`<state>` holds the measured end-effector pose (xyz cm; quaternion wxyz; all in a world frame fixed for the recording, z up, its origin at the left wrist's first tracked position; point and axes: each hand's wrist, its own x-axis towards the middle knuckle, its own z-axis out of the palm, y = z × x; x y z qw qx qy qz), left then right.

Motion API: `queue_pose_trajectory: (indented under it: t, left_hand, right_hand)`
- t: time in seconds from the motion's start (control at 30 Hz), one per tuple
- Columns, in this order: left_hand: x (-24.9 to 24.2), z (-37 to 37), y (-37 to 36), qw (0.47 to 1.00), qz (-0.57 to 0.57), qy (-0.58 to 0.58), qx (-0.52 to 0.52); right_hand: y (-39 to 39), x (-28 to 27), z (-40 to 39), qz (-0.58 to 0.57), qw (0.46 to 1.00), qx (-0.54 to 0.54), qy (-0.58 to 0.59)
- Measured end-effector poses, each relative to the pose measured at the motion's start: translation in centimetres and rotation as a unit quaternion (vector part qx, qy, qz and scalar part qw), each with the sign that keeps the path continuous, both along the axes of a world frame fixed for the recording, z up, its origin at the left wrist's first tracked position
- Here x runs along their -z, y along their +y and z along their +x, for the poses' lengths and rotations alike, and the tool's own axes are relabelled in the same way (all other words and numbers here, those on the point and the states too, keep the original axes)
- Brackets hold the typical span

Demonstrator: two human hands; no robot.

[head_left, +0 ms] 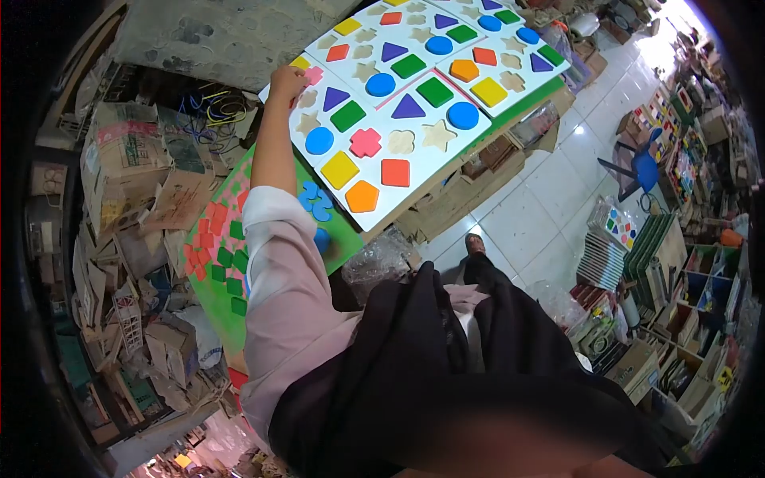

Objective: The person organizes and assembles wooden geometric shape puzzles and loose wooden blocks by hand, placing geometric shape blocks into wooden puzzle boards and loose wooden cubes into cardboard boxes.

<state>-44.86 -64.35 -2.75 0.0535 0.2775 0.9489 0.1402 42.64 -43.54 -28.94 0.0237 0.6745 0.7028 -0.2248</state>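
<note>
On the green tabletop (pixel 209 307): white shape boards (pixel 398 119) laid edge to edge. Left hand (pixel 287 82), fingers closed on a pink cross piece (pixel 314 76), seating it at the near board's far-left corner; pressing flush likely follows. Loose red and green pieces (pixel 219 247) beside the sleeve. Right hand unseen.

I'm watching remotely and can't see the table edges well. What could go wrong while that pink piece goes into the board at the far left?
1. The left hand holds a pink cross piece at the board's far corner, at full reach; it could slip or sit skewed.
2. The forearm passes over loose blue pieces and might sweep them off the green table.
3. The white shape boards appear to overhang the table edge and could tip.
</note>
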Motion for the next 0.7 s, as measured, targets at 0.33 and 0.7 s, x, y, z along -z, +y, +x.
queue_pose_trajectory:
  t: [0.33,0.7]
  left_hand:
    - [-9.1,5.7,-1.0,0.997,0.058,0.049,0.004]
    - [-2.6,42.8,31.2,0.938,0.283,-0.117,0.163]
  right_hand:
    - [11.9,0.4,5.5,0.293,0.954,-0.061,-0.002]
    - [28.4,3.2,0.8,-0.166,0.979,-0.078,0.084]
